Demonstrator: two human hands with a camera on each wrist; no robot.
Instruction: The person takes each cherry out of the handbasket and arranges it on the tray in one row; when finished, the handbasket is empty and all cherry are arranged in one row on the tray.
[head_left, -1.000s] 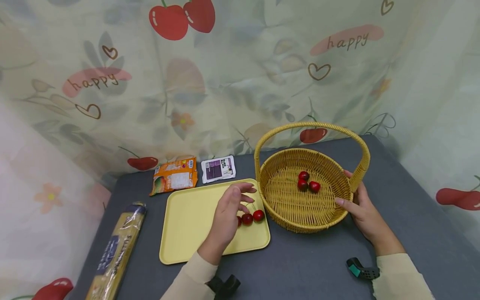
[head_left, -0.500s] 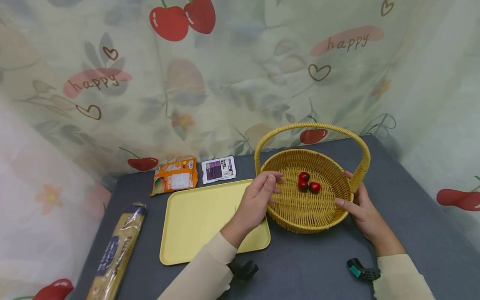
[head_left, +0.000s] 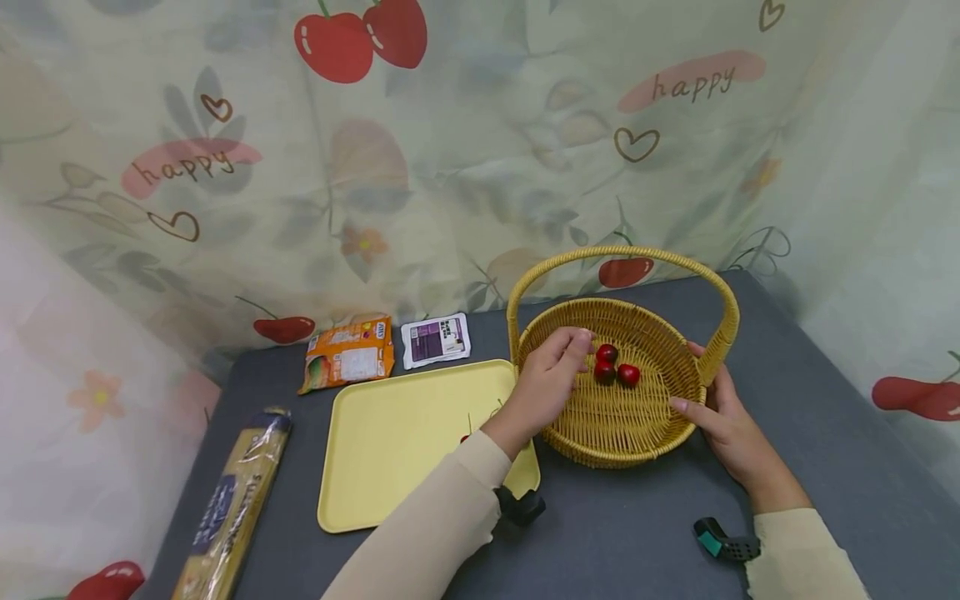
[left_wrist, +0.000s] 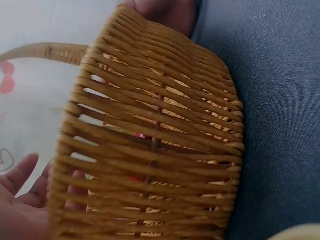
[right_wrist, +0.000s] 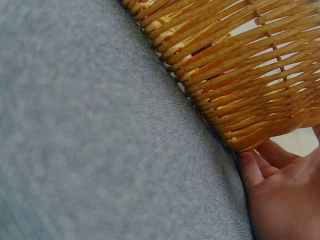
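Note:
Over the left part of the wicker basket [head_left: 600, 417], my left hand [head_left: 551, 383] is held with its fingers bent and its thumb near the fingertips. Whether anything sits between them is hidden; in the left wrist view the left hand [left_wrist: 25, 210] is partly behind the basket wall [left_wrist: 150, 110]. My right hand [head_left: 720, 425] grips the basket's right side, thumb over the rim, fingers outside. Inside the basket lie three dark red cherries [head_left: 628, 376]. Below my left forearm, a pale yellow tray [head_left: 390, 450] shows part of another cherry [head_left: 464, 438] and stems; the forearm covers the rest.
The basket's tall handle [head_left: 622, 250] arches over its opening. Behind the tray lie an orange snack packet [head_left: 348, 354] and a white and purple pouch [head_left: 437, 340]. A long pack of pasta [head_left: 236, 500] lies at left. A printed cloth [head_left: 465, 167] hangs behind the table.
My left hand has moved right from above the cherries on the tray to over the basket, its thumb now nearer the fingertips. The right hand and basket have stayed put.

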